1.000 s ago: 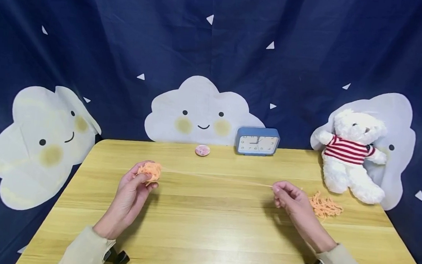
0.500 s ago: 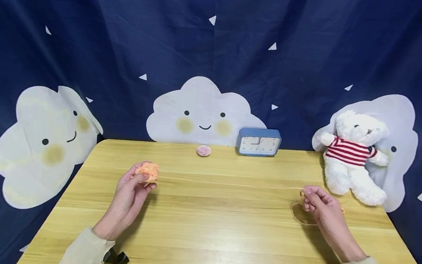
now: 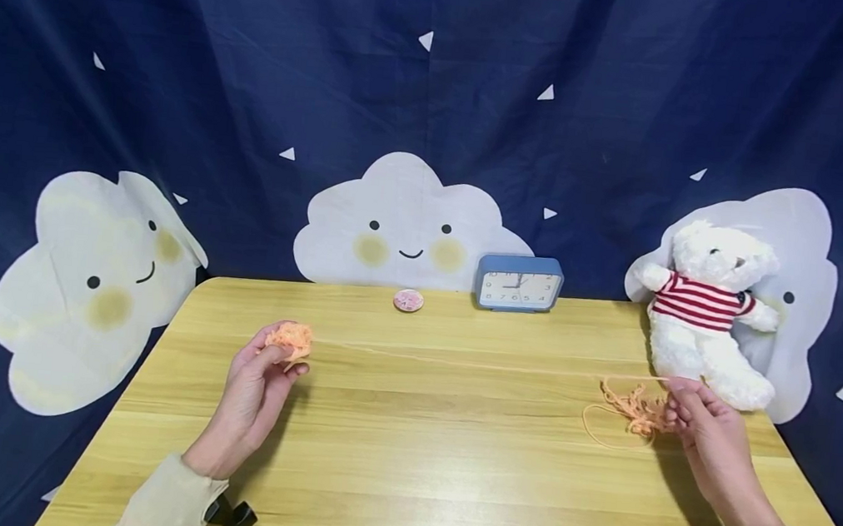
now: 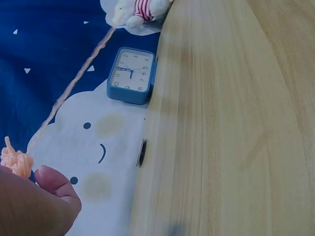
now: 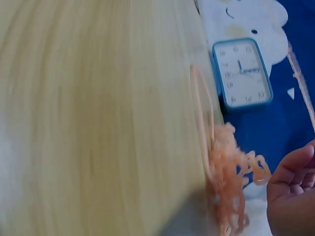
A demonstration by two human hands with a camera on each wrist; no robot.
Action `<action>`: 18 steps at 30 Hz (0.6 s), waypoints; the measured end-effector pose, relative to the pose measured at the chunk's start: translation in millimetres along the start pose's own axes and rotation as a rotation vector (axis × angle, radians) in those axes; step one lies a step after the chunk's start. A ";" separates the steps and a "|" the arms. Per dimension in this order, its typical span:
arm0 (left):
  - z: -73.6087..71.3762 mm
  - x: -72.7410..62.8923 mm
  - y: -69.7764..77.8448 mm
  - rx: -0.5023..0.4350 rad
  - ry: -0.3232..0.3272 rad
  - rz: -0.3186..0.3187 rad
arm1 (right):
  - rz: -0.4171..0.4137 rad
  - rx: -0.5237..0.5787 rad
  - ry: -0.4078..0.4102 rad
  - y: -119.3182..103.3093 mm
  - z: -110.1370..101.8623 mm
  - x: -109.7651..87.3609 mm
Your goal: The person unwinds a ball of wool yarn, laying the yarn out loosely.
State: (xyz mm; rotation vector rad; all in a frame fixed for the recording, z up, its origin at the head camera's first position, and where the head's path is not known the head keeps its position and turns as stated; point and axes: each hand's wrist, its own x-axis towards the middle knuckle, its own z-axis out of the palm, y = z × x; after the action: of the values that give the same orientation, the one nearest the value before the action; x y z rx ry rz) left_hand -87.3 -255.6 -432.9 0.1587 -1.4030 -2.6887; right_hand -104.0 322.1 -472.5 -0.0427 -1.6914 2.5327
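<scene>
The left hand (image 3: 261, 378), at the counter's left, has its thumb and fingers closed round an orange yarn bundle (image 3: 290, 340). A pale orange strand (image 3: 421, 358) runs from it, drawn nearly straight, to the right hand (image 3: 710, 439), which pinches it with curled fingers. A loose yarn heap (image 3: 638, 409) lies on the counter (image 3: 419, 463) just left of that hand. At the far edge, a blue clock (image 3: 518, 283) shows printed numerals, its pointers toward 9 and 12; any brand is unreadable. Left of it lies a pink patterned disc (image 3: 408, 300).
</scene>
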 end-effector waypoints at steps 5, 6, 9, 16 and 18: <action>-1.4 -0.3 0.6 -0.020 0.007 0.011 | 0.026 0.015 0.049 -2.2 -15.8 2.7; -1.8 -0.5 0.8 -0.025 0.010 0.014 | 0.038 0.005 0.060 -3.3 -18.4 2.9; -3.1 -1.8 2.3 -0.033 0.024 0.030 | 0.076 -0.034 0.085 -5.1 -27.1 2.7; -1.1 -1.2 3.7 -0.057 0.038 0.047 | 0.217 -0.278 0.068 -10.0 -48.9 2.3; -0.4 -0.7 3.5 -0.059 0.036 0.049 | 0.240 -0.345 0.042 -9.8 -50.6 3.8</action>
State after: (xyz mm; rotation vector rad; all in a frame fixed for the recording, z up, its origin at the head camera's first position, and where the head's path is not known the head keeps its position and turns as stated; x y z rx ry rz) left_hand -86.4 -257.9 -430.2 0.1652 -1.2990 -2.6704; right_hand -103.4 372.8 -482.8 -0.3398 -2.2031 2.3337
